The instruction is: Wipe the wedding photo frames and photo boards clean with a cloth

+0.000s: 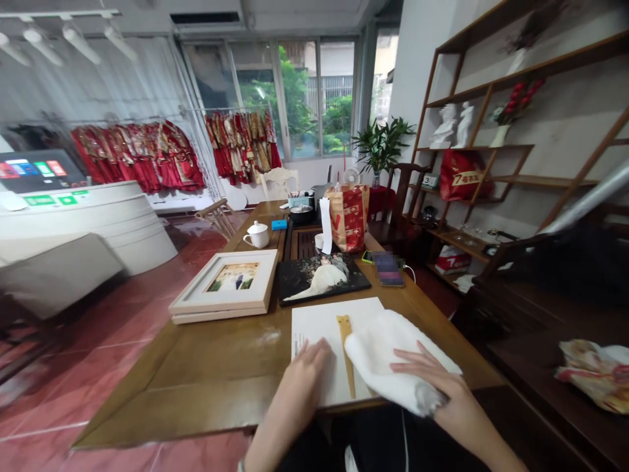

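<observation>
A white panel (pixel 322 328) lies flat on the wooden table (pixel 221 373) near its front edge. My left hand (pixel 308 367) rests flat on the panel's lower left part, fingers stretched out. My right hand (pixel 432 380) lies on a white cloth (pixel 388 354), pressing it onto the panel's right side. A thin wooden strip (pixel 346 347) lies on the panel between my hands, partly under the cloth.
Behind the panel lie a dark photo print (pixel 319 278) and a stack of white picture frames (pixel 226 285). Farther back stand a phone (pixel 388 269), a red paper bag (pixel 348 216) and a white teapot (pixel 258 235). Wooden shelves (pixel 496 151) stand at the right, a dark chair beside me.
</observation>
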Demonstrator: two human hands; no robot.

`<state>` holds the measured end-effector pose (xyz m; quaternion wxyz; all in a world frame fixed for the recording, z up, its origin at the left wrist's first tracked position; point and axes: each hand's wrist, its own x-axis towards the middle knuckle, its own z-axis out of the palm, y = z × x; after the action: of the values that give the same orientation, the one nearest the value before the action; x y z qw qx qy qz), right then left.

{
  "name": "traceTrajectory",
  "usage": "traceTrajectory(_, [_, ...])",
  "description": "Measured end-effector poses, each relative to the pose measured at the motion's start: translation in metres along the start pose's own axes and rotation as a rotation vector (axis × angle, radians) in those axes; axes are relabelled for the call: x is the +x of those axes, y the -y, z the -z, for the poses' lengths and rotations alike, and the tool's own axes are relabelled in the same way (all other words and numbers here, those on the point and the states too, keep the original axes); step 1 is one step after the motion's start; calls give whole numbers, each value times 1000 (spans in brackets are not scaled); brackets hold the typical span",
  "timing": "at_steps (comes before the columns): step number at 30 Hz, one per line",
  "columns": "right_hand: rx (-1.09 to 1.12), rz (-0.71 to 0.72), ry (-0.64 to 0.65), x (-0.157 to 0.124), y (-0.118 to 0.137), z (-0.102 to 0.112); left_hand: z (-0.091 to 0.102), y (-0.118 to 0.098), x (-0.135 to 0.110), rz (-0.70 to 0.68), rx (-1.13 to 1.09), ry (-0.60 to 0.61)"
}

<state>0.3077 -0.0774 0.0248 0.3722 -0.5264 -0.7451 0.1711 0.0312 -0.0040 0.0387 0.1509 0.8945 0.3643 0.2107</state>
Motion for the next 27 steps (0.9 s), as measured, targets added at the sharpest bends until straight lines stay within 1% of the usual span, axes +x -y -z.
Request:
traceTrajectory(2, [26,-42,-159,6,-16,0,-9,-11,6,-79,23,48])
traceTrajectory(4, [73,-108,-300,16,-28,-3,-24,-19,9,-135,59,55])
traceTrajectory(6, [115,-197,-395,27,-38,-5,-38,-22,12,-199,129,45])
traceTrajectory(8, [122,-246,-418,34,-44,-6,-50,-22,14,-235,206,13])
traceTrajectory(12, [122,-151,-406,34,-52,-8,-61,-22,19,-184,363,-94])
traceTrajectory(15, [178,-139,-457,29,-57,-6,-66,-24,18,-151,371,-148])
traceTrajectory(17, [239,-145,-453,26,-59,-5,-71,-26,14,-130,371,-186])
traceTrajectory(19, [293,-149,-429,24,-60,-3,-76,-28,7,-154,383,-231])
traceTrajectory(21, [323,-179,-439,23,-60,-1,-75,-31,1,-189,452,-244])
traceTrajectory(22, [332,-205,-456,23,-61,0,-72,-34,-2,-205,501,-255])
traceTrajectory(23, [336,-237,-475,22,-62,1,-67,-36,-5,-214,549,-234])
traceTrajectory(25, [326,-288,-523,22,-65,3,-52,-41,-8,-243,594,-187])
traceTrajectory(27, [307,-299,-573,23,-67,4,-33,-42,-7,-274,632,-149])
